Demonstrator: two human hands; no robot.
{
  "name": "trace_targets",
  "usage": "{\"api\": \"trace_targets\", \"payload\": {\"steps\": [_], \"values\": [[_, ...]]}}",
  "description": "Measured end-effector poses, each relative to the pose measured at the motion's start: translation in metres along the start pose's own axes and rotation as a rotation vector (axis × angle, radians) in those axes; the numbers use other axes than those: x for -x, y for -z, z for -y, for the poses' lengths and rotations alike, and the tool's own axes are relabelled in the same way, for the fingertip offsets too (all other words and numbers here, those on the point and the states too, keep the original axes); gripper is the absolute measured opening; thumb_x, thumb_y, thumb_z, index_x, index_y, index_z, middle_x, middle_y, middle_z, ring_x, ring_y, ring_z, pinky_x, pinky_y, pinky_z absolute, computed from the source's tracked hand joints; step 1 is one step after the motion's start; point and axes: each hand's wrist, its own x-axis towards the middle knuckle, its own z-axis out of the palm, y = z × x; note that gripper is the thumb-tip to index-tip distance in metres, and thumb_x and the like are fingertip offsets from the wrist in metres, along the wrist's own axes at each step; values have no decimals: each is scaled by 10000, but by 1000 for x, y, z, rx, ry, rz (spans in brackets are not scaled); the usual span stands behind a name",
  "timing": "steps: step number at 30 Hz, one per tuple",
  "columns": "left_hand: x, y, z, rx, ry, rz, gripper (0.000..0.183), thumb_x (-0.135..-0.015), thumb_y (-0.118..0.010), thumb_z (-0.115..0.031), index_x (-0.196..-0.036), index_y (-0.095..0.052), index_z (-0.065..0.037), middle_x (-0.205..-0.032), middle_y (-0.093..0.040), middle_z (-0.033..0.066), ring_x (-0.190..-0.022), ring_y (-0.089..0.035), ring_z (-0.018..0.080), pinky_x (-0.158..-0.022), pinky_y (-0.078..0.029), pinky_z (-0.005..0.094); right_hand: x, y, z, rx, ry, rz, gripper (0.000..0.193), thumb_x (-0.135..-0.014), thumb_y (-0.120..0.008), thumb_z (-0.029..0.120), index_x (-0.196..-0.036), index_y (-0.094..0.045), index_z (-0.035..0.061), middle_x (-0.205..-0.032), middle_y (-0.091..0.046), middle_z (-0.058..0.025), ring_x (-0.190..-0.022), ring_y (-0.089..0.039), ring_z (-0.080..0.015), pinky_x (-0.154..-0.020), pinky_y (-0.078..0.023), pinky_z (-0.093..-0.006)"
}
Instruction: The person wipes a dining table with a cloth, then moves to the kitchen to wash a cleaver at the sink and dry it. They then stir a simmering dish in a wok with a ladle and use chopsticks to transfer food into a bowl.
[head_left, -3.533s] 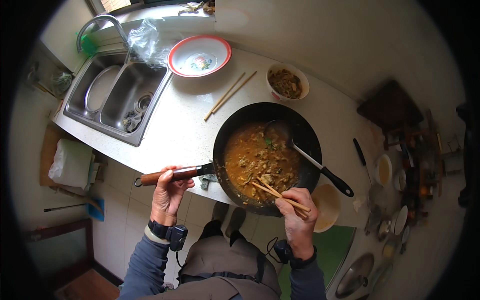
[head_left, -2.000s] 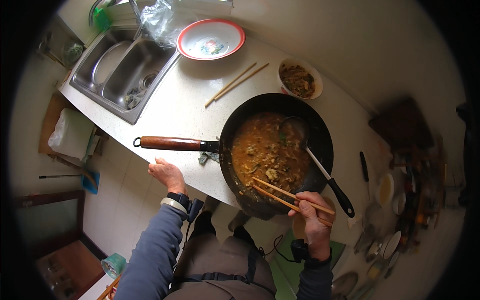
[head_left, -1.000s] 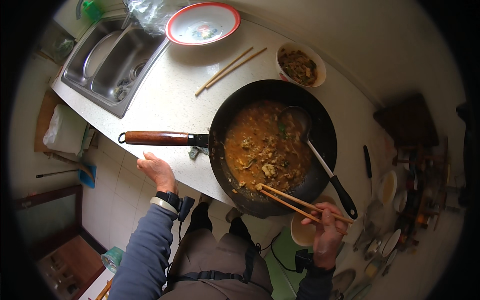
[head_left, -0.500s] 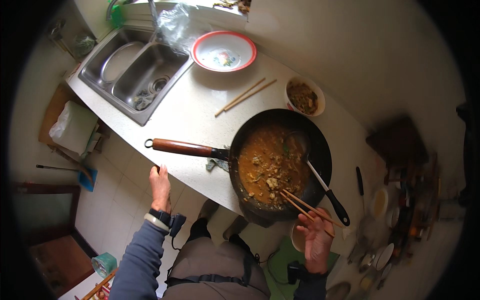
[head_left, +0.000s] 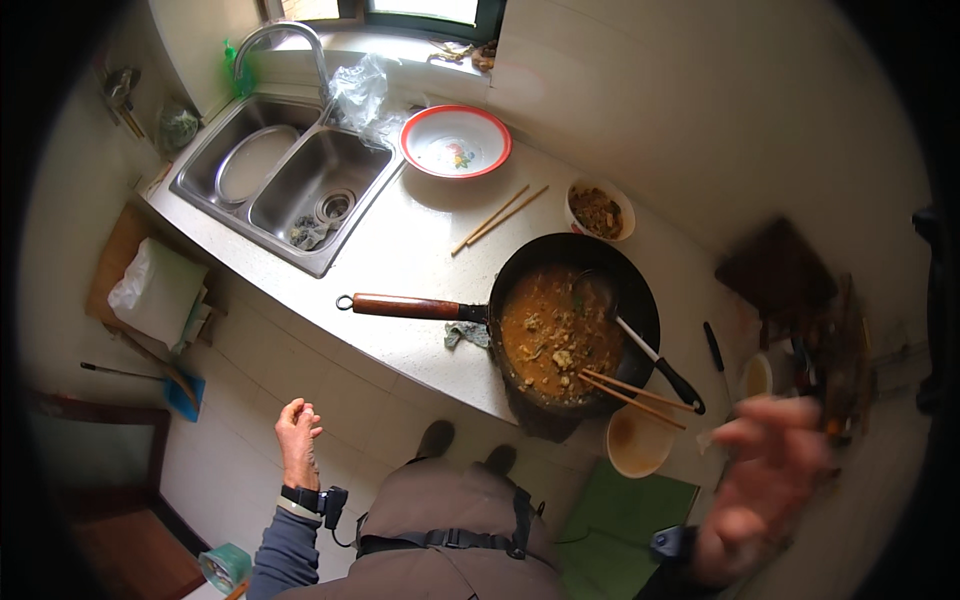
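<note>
A black wok (head_left: 645, 300) with a wooden handle (head_left: 405, 306) stands on the counter, holding a brown-orange stew (head_left: 545, 340) with pale lumps. Inside it leans a black-handled ladle (head_left: 640, 345). One pair of cooking chopsticks (head_left: 635, 393) lies across the wok's near right rim, tips in the stew, with no hand on it. My right hand (head_left: 765, 470), blurred by motion, is raised right of the wok, fingers apart, seemingly holding nothing. Away from the counter, my left hand (head_left: 297, 440) hangs over the floor, fingers loosely bent and nothing in them.
Behind the wok are a bowl of food (head_left: 600, 212), a second chopstick pair (head_left: 495, 222) and a red-rimmed enamel basin (head_left: 456, 110). A double sink (head_left: 330, 262) is at the left. An empty-looking bowl (head_left: 640, 445) sits near the wok; a knife (head_left: 713, 345) lies right.
My right hand has let go of the chopsticks, left them on the wok rim, and moved right. My left hand has dropped lower, farther from the counter. The view has shifted.
</note>
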Motion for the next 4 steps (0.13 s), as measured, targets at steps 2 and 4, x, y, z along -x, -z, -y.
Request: {"api": "trace_targets", "payload": {"steps": [2,4], "values": [[-3,2,-2,39,-19,29,398,-1024,-695,-140,-1394,-634,-5,-1216,-711,95,-934,-715,164,-752,-615,307,-26,-2,37,105,308,-172,993,-941,-687,636,-1655,-290,73,-1648,-331,-193,-1472,-393,-369,-1179,-367,-465],[-5,5,-4,57,-33,52,413,-1018,-700,-135,-1404,-627,-6,-1249,-703,107,-965,-719,170,-771,-627,319,-40,-19,60,135,379,-233,1116,-937,-665,744,-1710,-209,81,-1764,-241,-188,-1597,-317,-398,-1279,-304,-496]]}}
